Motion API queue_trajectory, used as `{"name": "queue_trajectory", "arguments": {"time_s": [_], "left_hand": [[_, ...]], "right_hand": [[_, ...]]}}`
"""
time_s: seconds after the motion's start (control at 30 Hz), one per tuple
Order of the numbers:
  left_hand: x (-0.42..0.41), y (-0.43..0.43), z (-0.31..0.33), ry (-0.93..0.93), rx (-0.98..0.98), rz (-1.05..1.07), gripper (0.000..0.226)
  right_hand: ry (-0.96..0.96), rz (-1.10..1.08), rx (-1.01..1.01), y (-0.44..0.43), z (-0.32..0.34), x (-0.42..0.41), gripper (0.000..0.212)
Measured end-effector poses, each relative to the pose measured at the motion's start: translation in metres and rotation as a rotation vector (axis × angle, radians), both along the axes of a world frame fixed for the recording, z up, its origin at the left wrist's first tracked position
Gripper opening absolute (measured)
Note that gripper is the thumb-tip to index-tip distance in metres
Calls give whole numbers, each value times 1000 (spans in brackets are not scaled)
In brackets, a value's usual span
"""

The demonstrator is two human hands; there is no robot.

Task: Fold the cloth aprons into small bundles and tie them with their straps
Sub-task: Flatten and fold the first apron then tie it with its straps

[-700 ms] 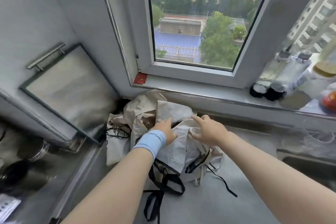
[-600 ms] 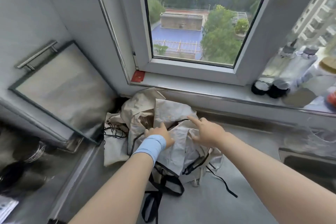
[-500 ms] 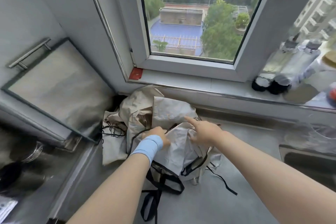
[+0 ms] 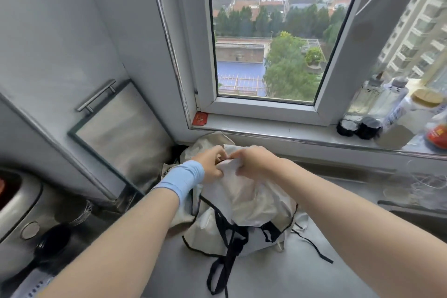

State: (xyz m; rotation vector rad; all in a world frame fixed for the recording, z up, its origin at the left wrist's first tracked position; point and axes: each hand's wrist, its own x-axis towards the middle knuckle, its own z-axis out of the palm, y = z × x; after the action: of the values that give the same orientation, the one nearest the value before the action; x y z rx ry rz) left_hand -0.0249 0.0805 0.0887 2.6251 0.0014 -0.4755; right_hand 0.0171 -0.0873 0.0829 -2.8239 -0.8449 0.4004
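Observation:
A heap of pale cloth aprons with black trim lies on the grey counter under the window. The top white apron [image 4: 246,198] is bunched up and raised at its upper edge. My left hand [image 4: 212,162], with a blue wristband, and my right hand [image 4: 254,161] meet at that upper edge, and both pinch the cloth with curled fingers. Black straps [image 4: 227,256] hang loose from the apron and trail over the counter toward me. A beige apron [image 4: 205,144] lies behind my hands, mostly hidden.
A steel-framed panel [image 4: 121,138] with a handle leans against the left wall. Bottles and jars [image 4: 387,113] stand on the windowsill at right. A sink edge [image 4: 411,210] shows at right, and a metal appliance [image 4: 21,205] sits at the lower left.
Both hands have come together on the top apron's edge and taken hold of it, lifting the cloth. Before, their fingers lay spread on the heap. The camera has tilted upward.

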Motion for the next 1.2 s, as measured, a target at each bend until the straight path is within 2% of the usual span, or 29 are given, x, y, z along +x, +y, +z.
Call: {"name": "queue_trajectory", "arguments": {"time_s": [0.03, 0.13, 0.23, 0.3, 0.37, 0.43, 0.53, 0.6, 0.67, 0.73, 0.77, 0.8, 0.87, 0.93, 1.0, 1.03, 1.1, 1.2], "left_hand": [[-6, 9, 6, 14, 11, -12, 34], [-20, 31, 22, 83, 131, -68, 17], [-28, 47, 53, 79, 274, -47, 14], [-27, 52, 81, -4, 388, -85, 17], [-27, 52, 107, -124, 421, -112, 17], [-27, 51, 127, -224, 404, -128, 12], [-34, 51, 152, -399, 414, -108, 23], [-43, 54, 162, -471, 425, -79, 29], [-51, 59, 164, -436, 420, -39, 35], [-58, 66, 159, -394, 453, -25, 38], [-61, 68, 157, -361, 475, -20, 40], [-64, 68, 156, -312, 493, -14, 41], [-69, 63, 152, -216, 508, -23, 45], [-73, 53, 148, -187, 466, -67, 47], [-76, 41, 143, -190, 292, -75, 41], [-77, 37, 140, -203, 224, -67, 33], [-81, 30, 141, -259, 263, -52, 15], [-85, 28, 151, -435, 411, 39, 16]], "right_hand": [[-17, -9, 29, 2, 7, -2, 7], [-44, -25, 109, 6, 27, -8, 17], [-119, -41, 35, 12, 48, -22, 15], [-131, -89, -92, 15, 62, -29, 19], [-102, -112, -135, 20, 77, -36, 28], [-84, -114, 19, 26, 93, -44, 25], [10, -160, 335, 30, 116, -55, 12], [91, -192, 403, 24, 127, -62, 17], [232, -229, 370, 11, 132, -67, 24], [326, -261, 193, -5, 134, -74, 43], [307, -277, 79, -13, 134, -78, 51], [274, -289, 7, -19, 133, -81, 50], [147, -289, 13, -23, 133, -88, 30], [-54, -261, 117, -19, 134, -93, 28], [-200, -224, 259, -15, 139, -98, 29], [-241, -211, 341, -14, 143, -100, 26], [-253, -230, 496, -20, 153, -104, 25], [-145, -279, 485, -41, 166, -111, 67]]}}
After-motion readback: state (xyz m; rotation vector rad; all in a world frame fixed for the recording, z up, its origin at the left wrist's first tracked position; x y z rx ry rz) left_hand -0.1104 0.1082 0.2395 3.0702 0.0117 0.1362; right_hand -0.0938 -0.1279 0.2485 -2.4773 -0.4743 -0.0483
